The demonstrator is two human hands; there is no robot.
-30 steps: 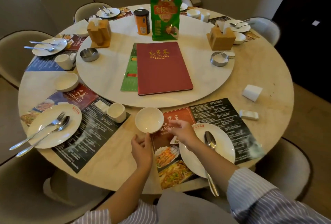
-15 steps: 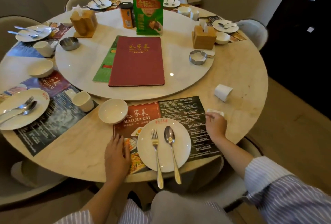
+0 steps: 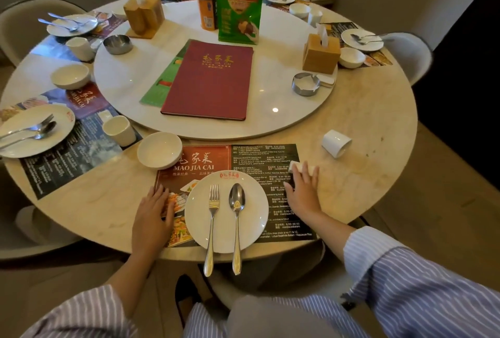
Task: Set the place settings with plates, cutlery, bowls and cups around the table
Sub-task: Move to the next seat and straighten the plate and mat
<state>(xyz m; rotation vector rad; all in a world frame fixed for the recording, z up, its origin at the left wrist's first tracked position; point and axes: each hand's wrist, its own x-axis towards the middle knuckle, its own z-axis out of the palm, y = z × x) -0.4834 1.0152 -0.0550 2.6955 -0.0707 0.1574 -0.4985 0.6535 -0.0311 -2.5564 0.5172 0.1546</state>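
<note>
A white plate (image 3: 254, 218) lies on the near paper placemat (image 3: 270, 159), carrying a fork (image 3: 213, 218) and a spoon (image 3: 237, 213) side by side. A white bowl (image 3: 159, 150) sits at the placemat's upper left corner. My left hand (image 3: 153, 216) rests flat on the placemat's left edge, fingers straight. My right hand (image 3: 304, 189) lies on the placemat's right edge, its fingers over a small white packet (image 3: 295, 166). A white cup (image 3: 336, 143) lies tipped on its side beyond my right hand.
A round marble table (image 3: 378, 126) holds a turntable (image 3: 270, 86) with a red menu (image 3: 209, 80), a green bag (image 3: 238, 4), an orange can (image 3: 207, 9), tissue boxes and ashtrays. Other settings ring the table, with a cup (image 3: 119, 130) and plate (image 3: 32, 129) at left. Chairs surround it.
The plate with fork and spoon now sits centred on the placemat. My right hand went from the plate to the white packet at right. My left hand settled flat on the mat's left edge.
</note>
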